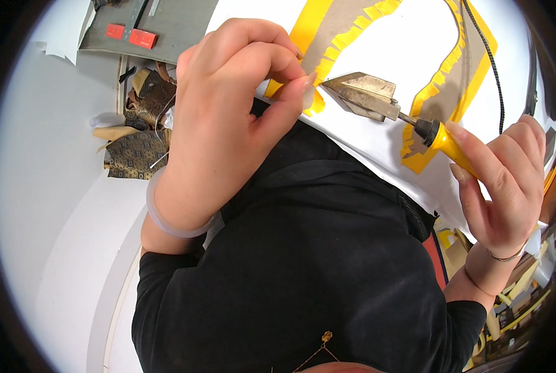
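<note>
In my right hand [505,177] is a small hand iron [368,93] with a yellow handle and a pointed metal head. My fingers are closed round the handle, and a black cord runs up beyond it. The iron's tip points left, close to the fingertips of my left hand [234,105]. Those fingers pinch the yellow border of a grey-brown panel [337,28]. Its curved inner edge carries a notched yellow strip [355,31]. Another arm of the panel [439,99], with the same notched edging, lies to the right under the iron. My left fingertips partly hide the pinched edge.
The panel rests on a white work surface [377,53]. At the upper left lies a grey board [185,25] with red blocks [142,38] on it. Fabric scraps [138,152] are heaped lower left, and assorted scraps [526,280] crowd the lower right.
</note>
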A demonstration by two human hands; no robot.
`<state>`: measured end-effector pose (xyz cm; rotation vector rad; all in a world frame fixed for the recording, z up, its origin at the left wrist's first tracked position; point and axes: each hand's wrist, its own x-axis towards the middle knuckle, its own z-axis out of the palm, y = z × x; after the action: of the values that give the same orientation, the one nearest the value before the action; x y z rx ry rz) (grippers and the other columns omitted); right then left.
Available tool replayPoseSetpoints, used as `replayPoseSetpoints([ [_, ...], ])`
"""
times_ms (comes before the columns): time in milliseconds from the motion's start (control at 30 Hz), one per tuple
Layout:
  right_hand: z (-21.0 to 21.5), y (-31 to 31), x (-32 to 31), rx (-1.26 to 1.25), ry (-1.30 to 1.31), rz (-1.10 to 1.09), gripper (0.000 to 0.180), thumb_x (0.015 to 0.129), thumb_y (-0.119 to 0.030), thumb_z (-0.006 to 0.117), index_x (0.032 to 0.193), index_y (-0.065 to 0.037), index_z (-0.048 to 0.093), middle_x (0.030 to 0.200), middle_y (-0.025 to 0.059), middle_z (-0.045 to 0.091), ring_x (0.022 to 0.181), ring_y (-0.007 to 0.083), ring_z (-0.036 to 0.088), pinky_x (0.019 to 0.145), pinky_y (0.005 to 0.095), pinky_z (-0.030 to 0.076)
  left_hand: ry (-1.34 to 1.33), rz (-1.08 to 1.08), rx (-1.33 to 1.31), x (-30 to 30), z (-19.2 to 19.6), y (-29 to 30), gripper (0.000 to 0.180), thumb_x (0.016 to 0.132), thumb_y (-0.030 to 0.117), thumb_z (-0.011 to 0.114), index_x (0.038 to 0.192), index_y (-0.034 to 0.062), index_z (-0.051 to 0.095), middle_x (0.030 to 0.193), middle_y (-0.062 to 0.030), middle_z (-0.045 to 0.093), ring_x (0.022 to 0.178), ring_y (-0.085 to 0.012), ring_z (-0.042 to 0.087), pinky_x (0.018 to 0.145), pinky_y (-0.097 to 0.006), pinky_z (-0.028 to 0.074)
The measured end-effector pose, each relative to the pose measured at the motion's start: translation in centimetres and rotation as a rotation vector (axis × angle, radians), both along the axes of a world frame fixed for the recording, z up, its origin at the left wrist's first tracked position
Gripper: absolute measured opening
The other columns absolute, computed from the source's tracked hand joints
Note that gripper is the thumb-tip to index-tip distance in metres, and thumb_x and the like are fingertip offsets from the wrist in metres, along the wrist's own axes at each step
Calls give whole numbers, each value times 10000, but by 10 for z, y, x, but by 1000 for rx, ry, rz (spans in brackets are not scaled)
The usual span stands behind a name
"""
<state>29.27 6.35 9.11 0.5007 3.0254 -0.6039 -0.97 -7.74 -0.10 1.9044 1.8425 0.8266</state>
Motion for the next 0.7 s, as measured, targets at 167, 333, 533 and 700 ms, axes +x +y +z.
replayPoseSetpoints([
  [167,-1,1,-6,6,-10,7,508,830,35,823,1336,-13,820,827,47,575,796,238,509,849,447,427,-32,6,-23,-1,0,0,101,936,-4,835,988,31,756,1226,-95,744,1024,-204,708,875,-306,575],
  [333,-2,3,-11,31,-19,29,520,827,31,837,1344,-29,821,827,42,570,794,235,509,844,447,429,-43,-11,-10,-2,-2,1,98,955,-22,821,1002,22,747,1235,-101,734,1030,-189,716,881,-296,584],
  [533,-1,6,-21,76,-25,73,535,826,43,851,1355,-32,815,841,42,583,801,226,518,847,438,439,-157,-3,-1,-8,-6,-3,176,983,-46,800,1127,0,710,1238,-129,724,1030,-188,718,887,-296,591],
  [700,-2,18,-25,61,-15,95,539,848,67,837,1379,-18,795,871,52,619,817,233,527,852,433,452,-220,2,48,-9,-11,-12,292,933,35,890,1160,17,708,1246,-123,721,1066,-202,706,911,-309,576],
])
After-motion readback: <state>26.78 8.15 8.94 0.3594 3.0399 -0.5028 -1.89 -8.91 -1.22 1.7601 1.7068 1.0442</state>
